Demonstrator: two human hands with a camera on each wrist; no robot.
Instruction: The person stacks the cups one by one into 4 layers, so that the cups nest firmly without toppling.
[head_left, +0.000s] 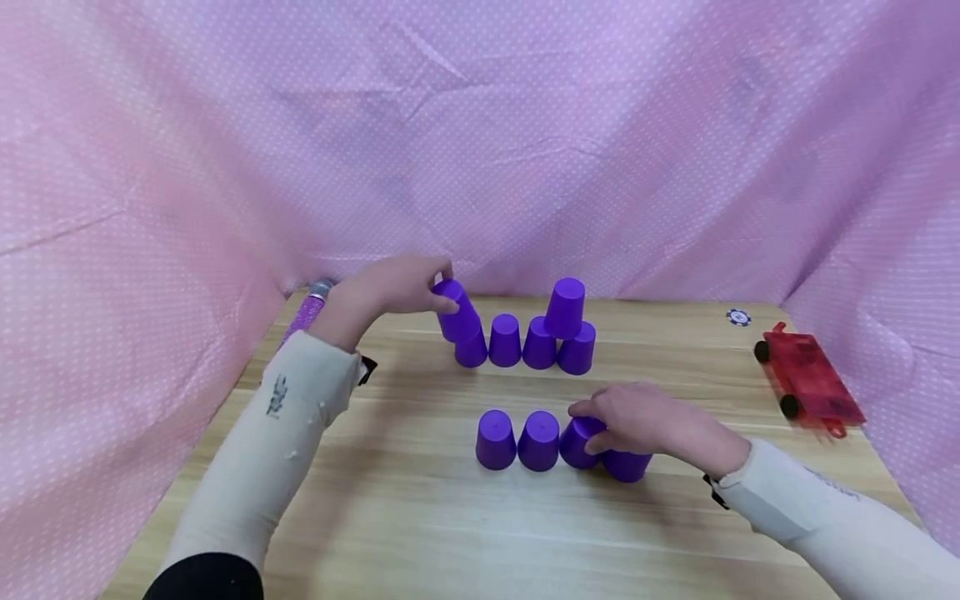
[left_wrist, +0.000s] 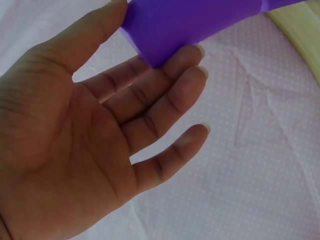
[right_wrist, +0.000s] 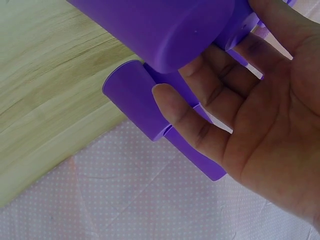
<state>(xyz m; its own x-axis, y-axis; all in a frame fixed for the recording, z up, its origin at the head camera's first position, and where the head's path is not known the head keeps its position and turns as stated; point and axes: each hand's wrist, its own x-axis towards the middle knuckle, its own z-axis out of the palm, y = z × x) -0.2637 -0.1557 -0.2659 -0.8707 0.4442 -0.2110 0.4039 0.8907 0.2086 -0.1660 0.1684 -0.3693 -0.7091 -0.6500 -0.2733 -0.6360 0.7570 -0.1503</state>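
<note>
My left hand (head_left: pixel 397 283) pinches an upside-down purple cup (head_left: pixel 459 317) between thumb and fingertips at its base. That cup tilts and overlaps the leftmost cup (head_left: pixel 471 350) of the back row. Another inverted cup (head_left: pixel 565 308) sits on top, across the two right cups of that row. With thumb and fingers around it, my right hand (head_left: pixel 645 414) grips the third cup (head_left: pixel 576 451) of the front row. The fourth cup (head_left: pixel 626 469) is partly hidden beneath this hand. In the right wrist view a cup (right_wrist: pixel 165 30) looms large beside the fingers.
Two more inverted cups, one at the left end (head_left: pixel 495 442) and its neighbour (head_left: pixel 538 443), stand in the front row. A purple microphone (head_left: pixel 306 315) lies behind the left arm. At the right are a poker chip (head_left: pixel 738 317) and a red toy cart (head_left: pixel 813 379). Pink dotted cloth (head_left: pixel 480 167) surrounds the table.
</note>
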